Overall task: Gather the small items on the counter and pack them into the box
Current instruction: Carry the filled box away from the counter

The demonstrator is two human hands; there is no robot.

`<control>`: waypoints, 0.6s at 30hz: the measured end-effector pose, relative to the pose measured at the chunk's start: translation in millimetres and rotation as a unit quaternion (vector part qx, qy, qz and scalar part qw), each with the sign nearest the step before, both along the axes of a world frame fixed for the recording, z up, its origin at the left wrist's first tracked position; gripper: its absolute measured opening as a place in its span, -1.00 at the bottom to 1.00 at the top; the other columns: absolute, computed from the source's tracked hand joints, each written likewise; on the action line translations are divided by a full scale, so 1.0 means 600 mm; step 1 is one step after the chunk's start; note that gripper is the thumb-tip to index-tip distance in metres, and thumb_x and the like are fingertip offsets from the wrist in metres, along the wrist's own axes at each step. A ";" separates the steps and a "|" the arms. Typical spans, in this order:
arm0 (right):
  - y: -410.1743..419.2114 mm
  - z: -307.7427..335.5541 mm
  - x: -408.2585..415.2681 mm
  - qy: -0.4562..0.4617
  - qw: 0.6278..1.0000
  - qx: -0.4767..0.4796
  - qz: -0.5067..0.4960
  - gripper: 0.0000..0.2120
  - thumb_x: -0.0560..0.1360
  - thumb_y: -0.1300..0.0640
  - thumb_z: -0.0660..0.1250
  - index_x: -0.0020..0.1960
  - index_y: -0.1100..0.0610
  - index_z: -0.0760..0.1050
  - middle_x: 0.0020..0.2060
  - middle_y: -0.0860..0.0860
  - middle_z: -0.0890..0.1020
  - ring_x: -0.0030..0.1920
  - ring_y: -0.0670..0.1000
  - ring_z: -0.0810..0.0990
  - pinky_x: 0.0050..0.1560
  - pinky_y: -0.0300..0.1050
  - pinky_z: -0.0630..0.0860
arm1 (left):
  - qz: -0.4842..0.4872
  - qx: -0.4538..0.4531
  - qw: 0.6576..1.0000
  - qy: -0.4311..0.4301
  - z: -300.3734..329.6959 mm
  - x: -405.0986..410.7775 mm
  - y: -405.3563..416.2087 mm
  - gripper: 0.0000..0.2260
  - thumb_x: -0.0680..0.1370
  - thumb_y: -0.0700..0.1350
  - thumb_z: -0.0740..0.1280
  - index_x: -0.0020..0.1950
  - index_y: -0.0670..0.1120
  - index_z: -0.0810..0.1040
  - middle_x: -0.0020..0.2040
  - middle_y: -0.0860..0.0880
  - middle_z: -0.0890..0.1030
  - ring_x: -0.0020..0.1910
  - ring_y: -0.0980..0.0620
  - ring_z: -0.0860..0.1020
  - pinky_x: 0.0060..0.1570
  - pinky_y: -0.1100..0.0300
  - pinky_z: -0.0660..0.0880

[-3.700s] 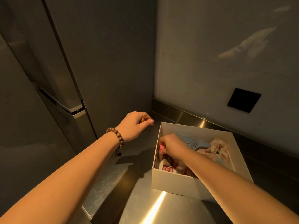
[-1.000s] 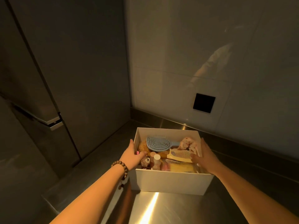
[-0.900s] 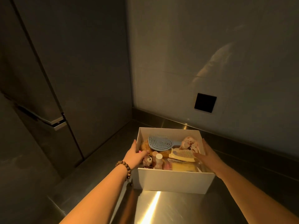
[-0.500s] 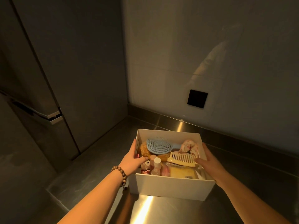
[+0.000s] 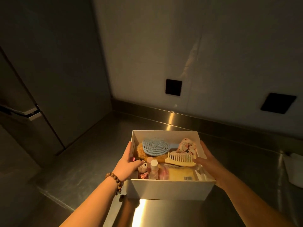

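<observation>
The white box point(image 5: 170, 189) sits on the steel table point(image 5: 91, 161), and it looks close to full: a blue hairbrush point(image 5: 155, 147), a cream comb point(image 5: 180, 158), a floral scrunchie point(image 5: 187, 145), 2 small pink bottles point(image 5: 152, 166), a fuzzy brown toy point(image 5: 141, 151) and some flat packets point(image 5: 180, 175) are already inside. The left hand point(image 5: 127, 163) clasps the left wall with its thumb hooked in over the rim, and the right hand point(image 5: 207, 163) is wrapped on the right wall the same way, so both are closed on the box. No loose small items show on the table around it, only something pale at the far right edge point(image 5: 294, 171) that I can't make out, so gathering seems nearly or fully done. The box's long axis runs left to right, open top facing up; brush and comb lie along that axis, brush handle pointing right
</observation>
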State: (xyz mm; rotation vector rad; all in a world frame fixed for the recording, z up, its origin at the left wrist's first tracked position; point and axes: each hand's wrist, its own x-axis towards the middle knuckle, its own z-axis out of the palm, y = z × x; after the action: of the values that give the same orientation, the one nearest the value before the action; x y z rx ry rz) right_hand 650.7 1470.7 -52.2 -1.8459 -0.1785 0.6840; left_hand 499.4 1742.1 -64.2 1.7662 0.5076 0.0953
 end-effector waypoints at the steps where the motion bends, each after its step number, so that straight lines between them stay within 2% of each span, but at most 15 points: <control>1: -0.017 -0.002 -0.003 0.002 1.000 0.005 -0.003 -0.24 0.51 0.21 0.33 0.50 -0.23 -0.01 0.31 -0.01 0.39 0.14 -0.01 0.47 -0.22 -0.13 0.47 | -0.002 -0.002 1.000 0.001 0.000 0.000 -0.013 -0.22 0.49 -0.19 0.36 0.49 0.17 -0.09 0.19 0.19 0.28 -0.01 0.32 0.40 -0.15 0.47 0.42; 5: -0.077 -0.011 -0.018 0.013 0.999 0.029 -0.021 -0.22 0.50 0.25 0.32 0.49 -0.25 -0.01 0.19 -0.05 0.43 0.10 0.03 0.51 -0.05 0.03 0.52 | -0.004 -0.022 1.000 0.000 -0.004 0.001 -0.062 -0.22 0.49 -0.20 0.36 0.50 0.18 -0.08 0.19 0.19 0.28 0.00 0.33 0.40 -0.14 0.45 0.43; 11: -0.161 -0.019 -0.023 0.013 0.999 0.040 -0.031 -0.20 0.48 0.20 0.35 0.47 -0.31 -0.02 0.05 -0.19 0.47 0.04 -0.02 0.55 -0.19 -0.07 0.50 | -0.027 -0.036 0.999 -0.016 -0.008 0.008 -0.133 -0.23 0.49 -0.25 0.34 0.48 0.20 -0.05 0.16 0.25 0.33 -0.01 0.34 0.48 -0.20 0.47 0.47; 13: -0.191 -0.019 -0.035 0.014 0.998 0.042 -0.045 -0.18 0.46 0.19 0.39 0.46 -0.32 -0.01 0.04 -0.24 0.49 0.00 -0.07 0.58 -0.25 -0.15 0.54 | -0.053 -0.046 0.997 -0.015 -0.009 0.012 -0.154 -0.22 0.49 -0.28 0.34 0.47 0.21 -0.05 0.11 0.31 0.33 -0.05 0.39 0.50 -0.24 0.47 0.48; 15: -0.220 -0.020 -0.053 0.005 0.997 0.041 -0.065 -0.16 0.44 0.19 0.41 0.45 -0.33 0.00 0.02 -0.27 0.50 -0.05 -0.12 0.61 -0.32 -0.28 0.54 | -0.081 -0.054 0.995 -0.004 -0.007 0.017 -0.174 -0.19 0.49 -0.27 0.34 0.48 0.22 -0.09 0.09 0.33 0.31 -0.03 0.33 0.47 -0.24 0.46 0.50; 18: -0.258 -0.020 -0.088 -0.001 0.993 0.041 -0.109 -0.13 0.42 0.20 0.42 0.47 -0.29 -0.01 0.08 -0.26 0.47 0.01 -0.15 0.54 -0.25 -0.25 0.49 | -0.126 -0.066 0.990 -0.002 -0.006 0.030 -0.198 -0.18 0.48 -0.28 0.35 0.47 0.25 -0.09 0.07 0.31 0.31 -0.03 0.30 0.45 -0.26 0.43 0.50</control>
State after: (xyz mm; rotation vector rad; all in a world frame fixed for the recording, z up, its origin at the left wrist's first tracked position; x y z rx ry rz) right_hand 597.6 1315.9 -64.0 -1.7554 -0.0064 0.5157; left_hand 517.1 1623.0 -67.9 1.6864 0.2771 -0.1106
